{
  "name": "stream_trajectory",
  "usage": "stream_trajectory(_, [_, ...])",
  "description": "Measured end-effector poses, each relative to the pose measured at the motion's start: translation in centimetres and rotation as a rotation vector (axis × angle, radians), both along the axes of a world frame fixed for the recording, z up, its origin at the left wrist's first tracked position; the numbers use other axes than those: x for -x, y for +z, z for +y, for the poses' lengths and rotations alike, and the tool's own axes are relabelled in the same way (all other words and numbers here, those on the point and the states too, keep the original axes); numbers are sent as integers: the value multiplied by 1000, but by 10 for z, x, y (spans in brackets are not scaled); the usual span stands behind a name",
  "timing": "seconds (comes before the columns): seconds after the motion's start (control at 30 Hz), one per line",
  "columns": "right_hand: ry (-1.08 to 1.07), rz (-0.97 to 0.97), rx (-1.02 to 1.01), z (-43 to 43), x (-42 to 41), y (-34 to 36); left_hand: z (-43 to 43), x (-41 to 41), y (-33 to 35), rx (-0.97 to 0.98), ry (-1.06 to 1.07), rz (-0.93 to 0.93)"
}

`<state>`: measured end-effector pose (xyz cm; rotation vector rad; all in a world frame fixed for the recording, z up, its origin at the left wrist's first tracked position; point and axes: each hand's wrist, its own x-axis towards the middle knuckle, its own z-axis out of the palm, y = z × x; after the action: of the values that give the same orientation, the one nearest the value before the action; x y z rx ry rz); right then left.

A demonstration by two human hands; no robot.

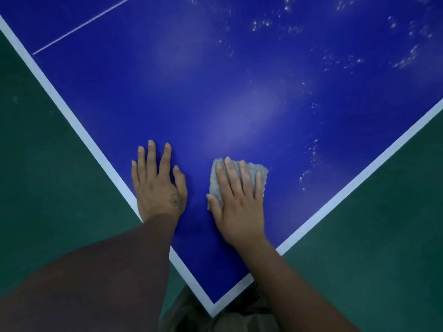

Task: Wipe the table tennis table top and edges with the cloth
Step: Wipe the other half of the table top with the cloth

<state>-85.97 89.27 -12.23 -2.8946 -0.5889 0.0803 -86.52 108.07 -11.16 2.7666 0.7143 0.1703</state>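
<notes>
Two hands: both lie palm-down on the blue worktop [215, 80], close to its near corner [212, 312].
Left hand [159, 185]: fingers spread on bare surface, just inside the left white edge line [72, 118]; it holds nothing and probably props the person's weight as they lean over the corner.
Right hand [237, 204]: fingers straight and slightly apart, pressing the cloth [262, 172] flat rather than bunching it, so more fabric meets the surface.
Cloth: grey, folded small, under the right fingers; it sits between the left hand and the right edge line [359, 180], well inside both.
Dirt: white specks [311, 154] lie just right of the cloth and thicken toward the far right edge; the patch around the hands looks clean.
Stage: I judge it partway; the speckled area and the edges are not yet wiped.
Next: a flat sweep rightward into the specks seems called for.
</notes>
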Motion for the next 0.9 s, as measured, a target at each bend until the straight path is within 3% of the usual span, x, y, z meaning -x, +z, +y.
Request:
stream_trajectory(0.33, [177,-6,101,-125,-14,6,-2,-2,1,-9,8,37])
stream_trajectory(0.53, [-57,94,146,-166,-117,14,-3,-4,2,-27,9,7])
stream_trajectory(0.7, [-95,111,125,-159,-166,16,-4,-5,-3,-37,6,-95])
stream_trajectory(0.9, [268,64,118,-170,-106,14,-10,-3,0,-48,29,-83])
